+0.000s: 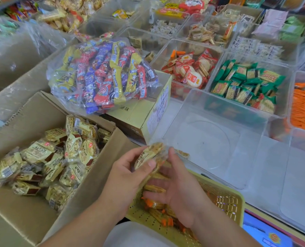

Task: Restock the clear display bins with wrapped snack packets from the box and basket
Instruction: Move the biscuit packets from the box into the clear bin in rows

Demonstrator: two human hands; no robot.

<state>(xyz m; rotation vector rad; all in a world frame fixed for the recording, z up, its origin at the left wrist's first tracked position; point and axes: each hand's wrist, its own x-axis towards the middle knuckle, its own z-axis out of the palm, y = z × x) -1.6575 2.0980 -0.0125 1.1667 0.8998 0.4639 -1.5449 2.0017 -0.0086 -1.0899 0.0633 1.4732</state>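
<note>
"Two hands busy, then. What are they holding?"

"My left hand [128, 177] is curling round a small stack of pale snack packets [150, 155], with the thumb lying across the top one. My right hand [182, 191] is pressing against the same stack, fingers nearly straight and spread, thumb touching the upper edge. The stack is hovering over the left end of the yellow basket [226, 200], where orange-tipped packets [153, 205] are lying."

"And what's sitting around you?"

"The open cardboard box [87, 196] is standing just to my left, with cream wrapped packets [46, 157] heaped inside it. Just beyond my hands a clear bin [219, 148] is showing its bare floor. Past the box, a small carton [139, 120] is carrying a clear bag of mixed bars [103, 73]. Behind the bare bin, one bin is holding red-and-white round crackers [189, 72] and the next is holding green packets [246, 86]. Farther right, orange packets [303, 111] are filling another bin."
</note>
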